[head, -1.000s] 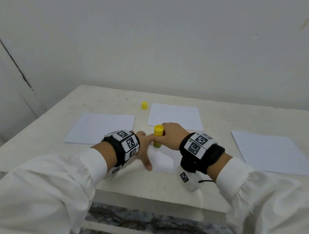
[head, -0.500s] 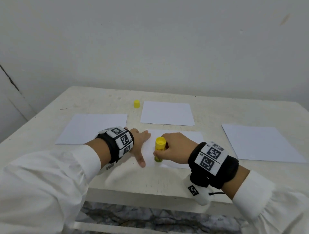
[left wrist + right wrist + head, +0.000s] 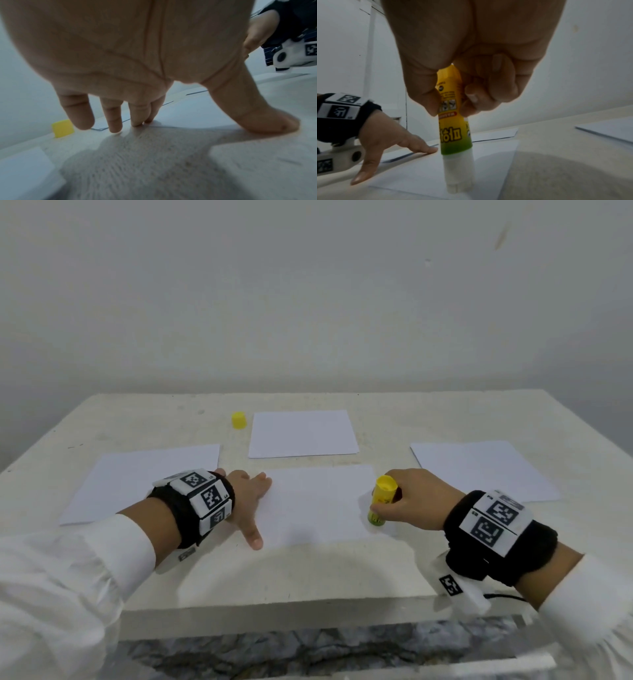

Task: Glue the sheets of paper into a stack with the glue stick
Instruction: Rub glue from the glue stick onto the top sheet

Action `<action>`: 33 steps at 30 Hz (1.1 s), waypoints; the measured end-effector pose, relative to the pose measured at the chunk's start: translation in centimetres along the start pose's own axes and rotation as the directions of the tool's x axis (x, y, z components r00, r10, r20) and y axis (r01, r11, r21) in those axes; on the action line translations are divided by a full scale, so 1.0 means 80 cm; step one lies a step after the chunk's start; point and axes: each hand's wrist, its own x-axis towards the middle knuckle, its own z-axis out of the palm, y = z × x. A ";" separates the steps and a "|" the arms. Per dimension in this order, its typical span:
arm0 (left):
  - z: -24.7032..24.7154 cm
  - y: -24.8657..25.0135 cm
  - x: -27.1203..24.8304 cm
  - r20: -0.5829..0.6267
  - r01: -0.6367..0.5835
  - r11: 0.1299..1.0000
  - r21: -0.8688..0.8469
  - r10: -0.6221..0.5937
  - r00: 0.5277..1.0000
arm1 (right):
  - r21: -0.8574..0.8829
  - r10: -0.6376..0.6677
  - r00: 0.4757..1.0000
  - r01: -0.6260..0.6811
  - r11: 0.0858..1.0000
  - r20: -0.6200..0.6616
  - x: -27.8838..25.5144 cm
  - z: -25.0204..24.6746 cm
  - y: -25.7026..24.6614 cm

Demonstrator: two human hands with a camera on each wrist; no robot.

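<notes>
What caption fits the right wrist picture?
The right hand presses the glue stick down on a sheet of paper near its edge.

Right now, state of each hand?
Left hand: open, fingers pressing the near sheet flat.
Right hand: gripping the glue stick, tip on that sheet.

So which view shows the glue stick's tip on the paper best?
The right wrist view: the glue stick stands tip-down on the near sheet, label readable. The head view shows it small, partly behind the right hand. The left wrist view misses it.
</notes>
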 end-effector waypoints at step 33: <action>-0.053 0.133 0.038 -0.097 -0.093 0.992 -0.089 0.085 0.992 | -0.024 0.088 0.994 -0.089 0.996 -0.060 0.110 -0.022 0.014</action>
